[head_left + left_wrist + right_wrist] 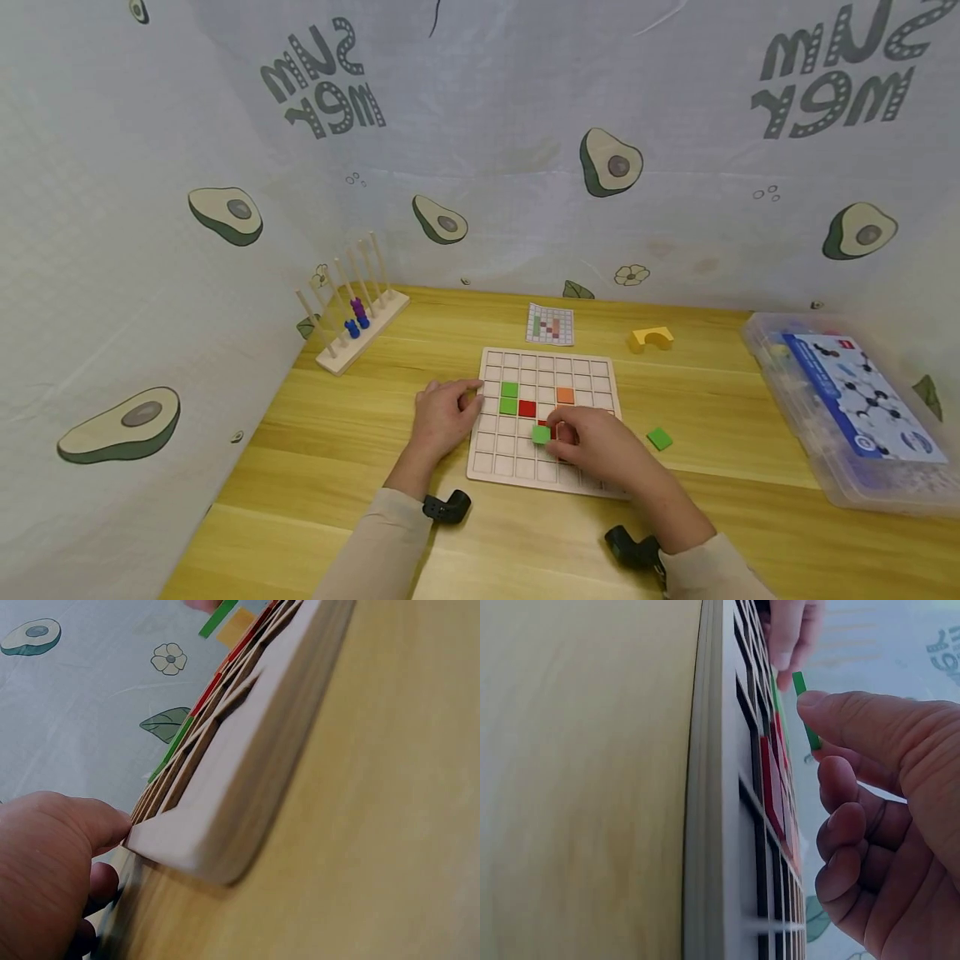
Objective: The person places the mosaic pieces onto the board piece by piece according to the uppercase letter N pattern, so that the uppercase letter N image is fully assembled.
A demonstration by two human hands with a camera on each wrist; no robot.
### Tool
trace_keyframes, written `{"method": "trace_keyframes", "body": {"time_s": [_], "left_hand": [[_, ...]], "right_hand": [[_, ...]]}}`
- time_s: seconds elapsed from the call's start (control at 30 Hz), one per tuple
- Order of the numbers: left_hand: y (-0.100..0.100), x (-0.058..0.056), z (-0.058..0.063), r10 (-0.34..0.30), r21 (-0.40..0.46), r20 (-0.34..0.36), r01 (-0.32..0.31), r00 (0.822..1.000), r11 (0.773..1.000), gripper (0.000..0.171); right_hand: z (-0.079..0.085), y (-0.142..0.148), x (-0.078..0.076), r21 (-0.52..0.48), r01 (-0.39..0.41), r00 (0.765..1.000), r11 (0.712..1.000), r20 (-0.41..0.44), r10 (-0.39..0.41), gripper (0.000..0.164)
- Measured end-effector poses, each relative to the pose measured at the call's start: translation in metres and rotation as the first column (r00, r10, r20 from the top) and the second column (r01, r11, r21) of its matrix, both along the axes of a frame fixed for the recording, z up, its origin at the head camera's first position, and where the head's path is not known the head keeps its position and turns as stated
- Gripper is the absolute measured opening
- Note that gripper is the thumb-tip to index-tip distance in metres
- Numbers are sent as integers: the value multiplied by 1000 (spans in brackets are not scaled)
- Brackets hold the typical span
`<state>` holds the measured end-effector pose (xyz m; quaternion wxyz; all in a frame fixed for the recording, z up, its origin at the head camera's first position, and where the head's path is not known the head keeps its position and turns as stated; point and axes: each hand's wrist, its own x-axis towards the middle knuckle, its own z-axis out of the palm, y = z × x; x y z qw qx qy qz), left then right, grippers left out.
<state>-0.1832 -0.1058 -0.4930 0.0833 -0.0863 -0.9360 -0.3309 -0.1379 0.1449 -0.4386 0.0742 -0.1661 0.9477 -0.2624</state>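
Note:
A square wooden grid board [502, 467] lies on the table. My right hand [600, 442] pinches a green square tile [808, 712] between thumb and forefinger, just above the cells; its other fingers are curled in. My left hand [444, 419] touches the board's left edge with its fingertips. Two green tiles [508, 407] sit one below the other on the left of the grid, with a red tile [527, 408] beside the lower one. Further right is an orange tile [565, 395]. More red shows partly behind my right fingers. Another green tile [660, 438] lies right of the board.
A small printed pattern card [551, 325] lies behind the board. At the back left stands a wooden peg rack [371, 333] with blue and purple beads. A yellow arch block [651, 337] is back right. A clear plastic box [817, 467] with a blue booklet [862, 392] stands far right.

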Motion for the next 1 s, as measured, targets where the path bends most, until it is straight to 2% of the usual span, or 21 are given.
{"method": "trace_keyframes", "body": {"time_s": [0.37, 0.57, 1.0], "left_hand": [[-1, -1, 1, -2, -8, -4, 2, 1000, 1000, 27], [-1, -1, 1, -8, -15, -8, 8, 1000, 1000, 27], [-1, -2, 0, -17, -8, 0, 17, 1000, 1000, 28]], "right_hand": [[-2, -31, -10, -16, -17, 1000, 1000, -7, 17, 19], [-3, -44, -17, 15, -12, 999, 1000, -29, 12, 20], [-2, -54, -20, 31, 0, 1000, 1000, -11, 0, 21]]}}
